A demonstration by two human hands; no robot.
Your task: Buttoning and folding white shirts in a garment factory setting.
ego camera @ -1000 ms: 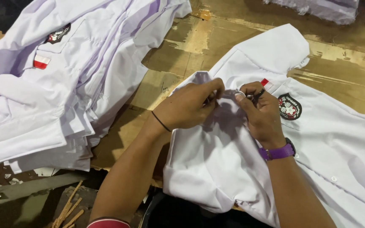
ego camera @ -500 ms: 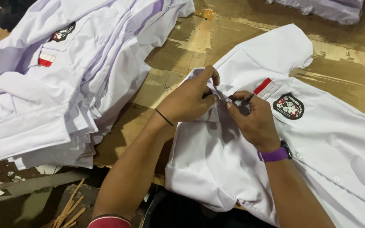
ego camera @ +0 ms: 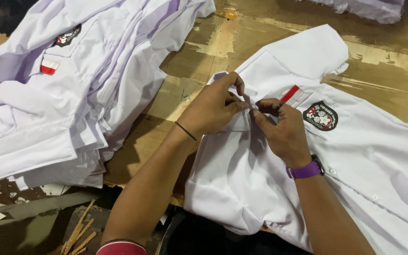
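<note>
Both your hands pinch the white shirt at its front edge: your left hand grips a fold of cloth, and your right hand nips the fabric just beside it, fingertips nearly touching, so the cloth between them stays taut. The shirt lies flat under your hands on the cardboard-covered table. A pile of white shirts sits well to your left.

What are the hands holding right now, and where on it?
Both the left hand and right hand pinch the white shirt at its front edge.
</note>
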